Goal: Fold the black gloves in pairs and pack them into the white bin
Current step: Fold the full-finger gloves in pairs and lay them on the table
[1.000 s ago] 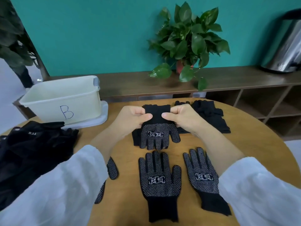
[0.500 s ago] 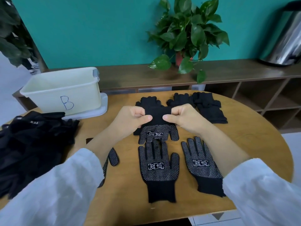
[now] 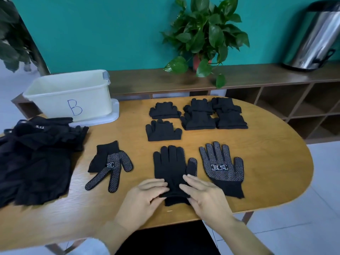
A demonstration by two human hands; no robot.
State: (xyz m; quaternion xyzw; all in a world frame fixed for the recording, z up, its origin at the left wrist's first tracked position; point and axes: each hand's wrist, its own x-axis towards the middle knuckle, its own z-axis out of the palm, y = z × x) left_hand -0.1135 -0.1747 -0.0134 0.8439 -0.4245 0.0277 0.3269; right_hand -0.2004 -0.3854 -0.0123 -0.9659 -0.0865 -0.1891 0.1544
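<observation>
Since a moment ago, both hands are dropping nearer me; my left hand (image 3: 145,196) and right hand (image 3: 204,195) are pressing straight fingers onto the stacked gloves (image 3: 172,167), white bin (image 3: 71,97) far left

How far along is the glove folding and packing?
Six folded pairs sit at the table's far side. Both hands, left hand and right hand, now press a stacked pair flat at its cuff. A single dotted glove, a crumpled one and a black pile remain. The white bin seems unfilled, though its inside is hidden.
</observation>
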